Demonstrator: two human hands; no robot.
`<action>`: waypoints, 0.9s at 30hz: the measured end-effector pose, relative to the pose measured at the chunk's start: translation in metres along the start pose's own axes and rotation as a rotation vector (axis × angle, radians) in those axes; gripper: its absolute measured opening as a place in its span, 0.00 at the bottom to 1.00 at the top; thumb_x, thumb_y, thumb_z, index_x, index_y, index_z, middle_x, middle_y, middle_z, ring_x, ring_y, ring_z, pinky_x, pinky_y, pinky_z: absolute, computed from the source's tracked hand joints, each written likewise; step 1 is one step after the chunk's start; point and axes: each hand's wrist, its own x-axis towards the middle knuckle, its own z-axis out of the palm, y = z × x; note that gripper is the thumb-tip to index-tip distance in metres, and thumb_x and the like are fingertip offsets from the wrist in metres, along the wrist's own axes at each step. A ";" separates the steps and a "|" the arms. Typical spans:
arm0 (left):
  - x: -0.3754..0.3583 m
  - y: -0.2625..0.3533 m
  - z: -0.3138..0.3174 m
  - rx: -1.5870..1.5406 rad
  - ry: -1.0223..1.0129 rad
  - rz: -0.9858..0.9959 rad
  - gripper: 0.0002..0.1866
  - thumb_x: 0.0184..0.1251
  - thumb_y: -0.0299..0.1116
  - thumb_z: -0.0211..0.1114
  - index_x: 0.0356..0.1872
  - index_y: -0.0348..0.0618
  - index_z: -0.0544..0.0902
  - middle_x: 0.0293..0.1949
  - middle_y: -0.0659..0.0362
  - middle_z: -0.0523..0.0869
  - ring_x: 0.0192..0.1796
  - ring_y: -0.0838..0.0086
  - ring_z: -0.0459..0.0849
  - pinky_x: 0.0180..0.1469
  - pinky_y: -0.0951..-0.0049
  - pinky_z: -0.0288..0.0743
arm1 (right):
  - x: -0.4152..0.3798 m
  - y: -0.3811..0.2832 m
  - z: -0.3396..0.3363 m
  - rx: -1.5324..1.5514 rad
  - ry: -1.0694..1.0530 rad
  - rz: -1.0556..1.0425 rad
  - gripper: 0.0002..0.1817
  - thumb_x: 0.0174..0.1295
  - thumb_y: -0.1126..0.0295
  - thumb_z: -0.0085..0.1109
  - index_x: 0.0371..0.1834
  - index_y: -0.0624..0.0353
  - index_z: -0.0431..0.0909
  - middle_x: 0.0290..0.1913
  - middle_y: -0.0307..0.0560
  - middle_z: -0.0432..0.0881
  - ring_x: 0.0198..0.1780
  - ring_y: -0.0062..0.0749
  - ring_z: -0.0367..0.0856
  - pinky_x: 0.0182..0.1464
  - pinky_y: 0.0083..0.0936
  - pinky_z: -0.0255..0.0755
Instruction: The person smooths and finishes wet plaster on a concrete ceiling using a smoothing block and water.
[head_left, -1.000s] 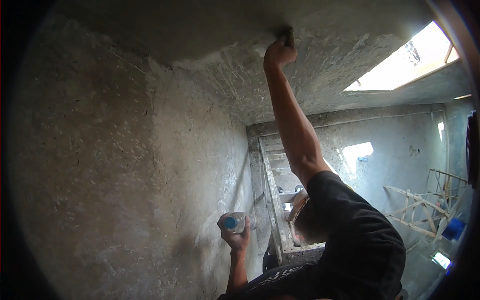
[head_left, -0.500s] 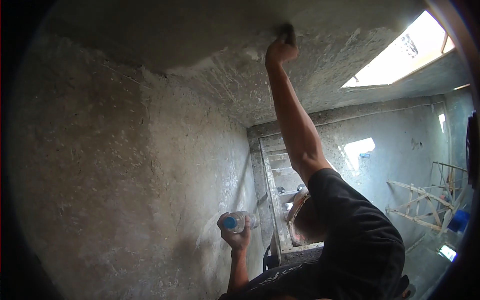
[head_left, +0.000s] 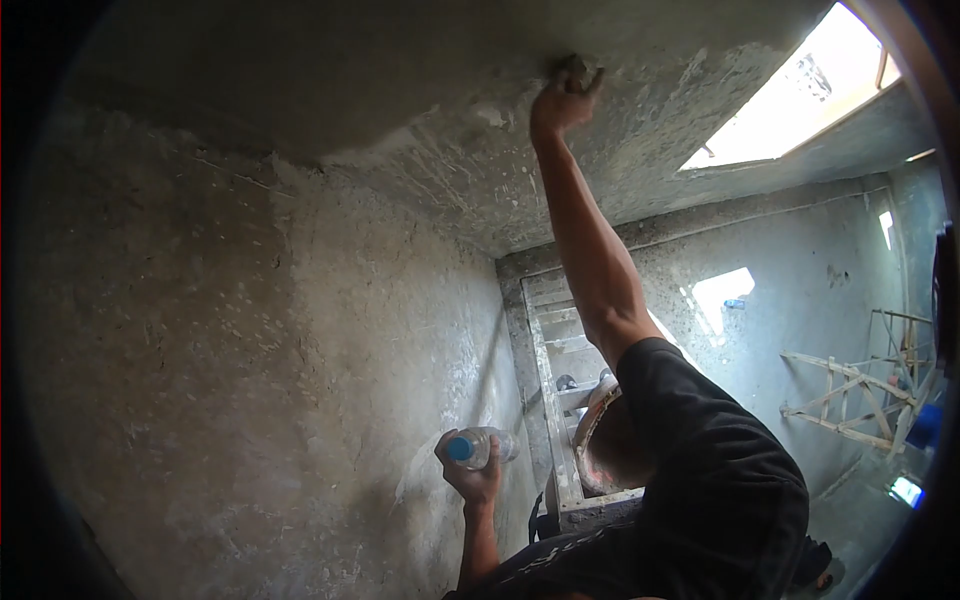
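My left hand [head_left: 472, 478] is wrapped round a clear plastic bottle [head_left: 482, 440] with a blue cap, held tilted near the left wall. My right hand [head_left: 563, 104] is raised high on an outstretched arm against the rough plastered surface [head_left: 470, 150] overhead. Its fingers are bent around a small dark lump whose kind I cannot make out, and one finger sticks out to the side. Smoother, darker plaster lies beyond that hand, with scratched, streaky plaster on the near side.
Below my right arm, a round bucket [head_left: 590, 445] stands at a slatted wooden frame [head_left: 548, 390]. A wooden trestle [head_left: 850, 375] and a blue container [head_left: 925, 428] are at the right. Bright light comes through an opening [head_left: 790, 90] at the upper right.
One finger of my right hand now sticks out from the grip; the hand has shifted slightly. My left hand keeps hold of the bottle. The view has tilted a little.
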 end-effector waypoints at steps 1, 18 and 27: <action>0.001 0.001 0.000 0.041 -0.018 0.047 0.31 0.54 0.45 0.76 0.50 0.34 0.71 0.42 0.52 0.78 0.44 0.62 0.80 0.48 0.63 0.75 | -0.002 0.007 0.008 0.070 0.026 -0.069 0.35 0.63 0.65 0.60 0.71 0.69 0.61 0.37 0.55 0.87 0.38 0.33 0.85 0.44 0.25 0.74; 0.007 0.005 0.006 -0.006 -0.052 0.008 0.32 0.53 0.44 0.77 0.51 0.35 0.72 0.44 0.51 0.77 0.45 0.59 0.80 0.50 0.61 0.75 | -0.017 0.007 0.009 -0.124 -0.062 -0.300 0.33 0.64 0.67 0.59 0.71 0.67 0.62 0.34 0.58 0.87 0.32 0.33 0.85 0.40 0.27 0.75; 0.015 0.017 0.009 -0.082 -0.004 0.036 0.28 0.55 0.41 0.76 0.49 0.33 0.74 0.46 0.49 0.76 0.45 0.57 0.80 0.49 0.60 0.75 | 0.062 0.039 -0.059 -0.013 -0.028 -0.048 0.27 0.67 0.67 0.61 0.65 0.72 0.69 0.47 0.55 0.86 0.41 0.28 0.84 0.46 0.24 0.77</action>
